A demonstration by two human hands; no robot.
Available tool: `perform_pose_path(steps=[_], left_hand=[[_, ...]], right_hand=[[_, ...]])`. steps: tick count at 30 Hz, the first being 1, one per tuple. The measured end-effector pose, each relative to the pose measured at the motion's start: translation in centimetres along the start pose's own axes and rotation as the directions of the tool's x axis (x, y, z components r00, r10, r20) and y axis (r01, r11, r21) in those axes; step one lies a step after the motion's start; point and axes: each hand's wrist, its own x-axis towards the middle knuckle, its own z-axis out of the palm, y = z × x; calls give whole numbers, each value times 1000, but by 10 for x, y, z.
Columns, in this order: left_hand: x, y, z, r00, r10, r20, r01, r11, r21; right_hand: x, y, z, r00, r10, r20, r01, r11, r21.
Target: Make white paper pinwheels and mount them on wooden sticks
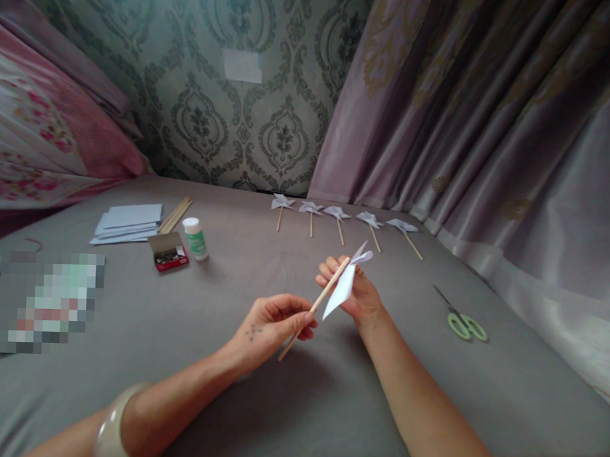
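My left hand (274,324) pinches the lower part of a thin wooden stick (287,344) that slants up to the right. At the stick's top sits a white folded paper pinwheel (343,286), and my right hand (355,290) holds it from behind with fingers curled round the paper and stick tip. Both hands hover above a grey bed sheet (230,379). A pale bangle (112,428) circles my left wrist.
Several finished paper pinwheels on sticks (340,220) lie in a row at the back. Green-handled scissors (462,320) lie at the right. At the left are a white paper stack (130,222), spare sticks (175,214), a glue bottle (194,238) and an open red pin box (169,252).
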Motion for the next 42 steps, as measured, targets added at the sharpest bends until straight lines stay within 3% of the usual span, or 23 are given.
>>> perform_pose_path(steps=[12,22,29,42], left_hand=[[0,-3,-2,999,18,45,-16,999,-51],[-1,-1,-2,998,27,53,-24,998,-55],[0,-2,-2,999,14,28,-13,999,-50],[1,-1,-2,1000,7,-11,-7,999,-50]], right_hand=[[1,0,-2,999,-31,-42,31,999,16],[1,0,-5,999,-45,-20,44,997,-64],[1,0,-4,999,-38,12,39,998,-42],[1,-1,-2,999,-34,-34,32,999,-44]])
